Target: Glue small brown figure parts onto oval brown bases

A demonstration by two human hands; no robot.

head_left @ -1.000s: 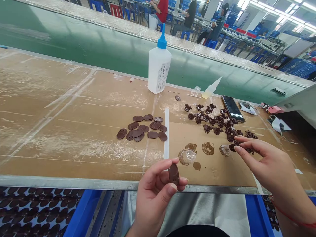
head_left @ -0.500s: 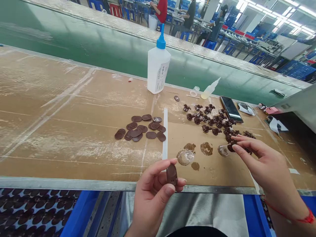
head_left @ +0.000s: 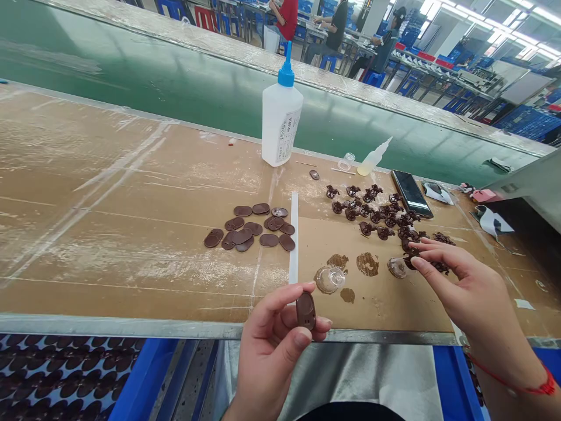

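Note:
My left hand (head_left: pixel 276 345) pinches a brown oval plastic base (head_left: pixel 305 310) upright near the bench's front edge. Over on the right, my right hand (head_left: pixel 456 286) has thumb and fingers closed on a small dark brown figurine (head_left: pixel 412 257), partly hidden by the fingers. That piece is right at a small clear cup (head_left: pixel 398 267); whether it touches the cup I cannot tell. Another clear cup (head_left: pixel 331 279) stands between the hands. More brown figurines (head_left: pixel 385 233) stand grouped beyond my right hand. Several brown oval bases (head_left: pixel 241 236) lie loosely piled at the left of a white strip (head_left: pixel 294 234).
A tall white bottle with blue nozzle (head_left: pixel 283 123) stands at the back. Near it are a small squeeze bottle (head_left: pixel 372 161) and a phone (head_left: pixel 411 193). A blue crate (head_left: pixel 140 374) of dark oval parts sits below left. Several people work in the background.
Almost nothing differs. My right hand has shifted very slightly at the clear cup, and my left hand keeps its hold on the oval base.

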